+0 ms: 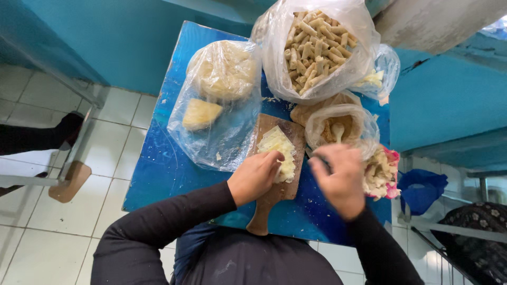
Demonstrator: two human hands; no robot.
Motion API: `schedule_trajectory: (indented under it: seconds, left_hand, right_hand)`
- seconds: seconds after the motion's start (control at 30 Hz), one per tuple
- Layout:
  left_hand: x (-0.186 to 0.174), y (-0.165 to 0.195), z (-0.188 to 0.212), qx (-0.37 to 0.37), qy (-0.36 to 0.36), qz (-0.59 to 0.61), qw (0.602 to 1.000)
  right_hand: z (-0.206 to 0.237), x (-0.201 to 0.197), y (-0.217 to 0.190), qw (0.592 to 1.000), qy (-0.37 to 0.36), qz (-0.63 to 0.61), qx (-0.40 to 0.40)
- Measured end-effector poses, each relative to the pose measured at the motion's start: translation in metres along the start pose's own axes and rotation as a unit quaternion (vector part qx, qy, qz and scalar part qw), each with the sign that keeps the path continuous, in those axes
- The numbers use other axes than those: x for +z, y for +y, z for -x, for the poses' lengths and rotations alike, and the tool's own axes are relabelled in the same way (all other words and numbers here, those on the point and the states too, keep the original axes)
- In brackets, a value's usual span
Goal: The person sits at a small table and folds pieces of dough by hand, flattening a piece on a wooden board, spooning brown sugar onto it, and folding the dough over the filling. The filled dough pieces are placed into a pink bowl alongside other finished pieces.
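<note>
Dough sheets (280, 150) under left hand (256, 177), beside clear bags (222, 100).

A single head-worn camera looks steeply down and forward over the wearer's own black-sleeved arms onto a small blue table (174, 163), close enough that it fills mid-frame. Tiled floor (31, 248) shows at left, a turquoise wall (121, 42) beyond; the right edge appears slightly distorted.

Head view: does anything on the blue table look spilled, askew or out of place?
Little stands out. A few pale crumbs lie scattered on the blue table between the bags. The cutting board sits tilted, its handle overhanging the near edge. The left hand rests on the dough sheets.
</note>
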State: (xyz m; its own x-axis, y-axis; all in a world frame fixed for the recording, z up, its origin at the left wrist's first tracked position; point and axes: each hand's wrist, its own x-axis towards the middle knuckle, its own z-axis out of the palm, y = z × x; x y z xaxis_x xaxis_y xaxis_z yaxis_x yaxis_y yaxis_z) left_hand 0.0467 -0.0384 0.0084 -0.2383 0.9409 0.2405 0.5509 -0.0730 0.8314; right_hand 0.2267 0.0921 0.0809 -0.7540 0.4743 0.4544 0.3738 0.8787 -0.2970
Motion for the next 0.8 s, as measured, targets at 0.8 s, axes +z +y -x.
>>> schedule_trajectory:
  seconds: [0.8]
  left_hand:
    - [-0.001, 0.003, 0.019, 0.116, 0.010, -0.116, 0.986]
  right_hand:
    - [0.026, 0.039, -0.018, 0.930, -0.138, -0.300, 0.161]
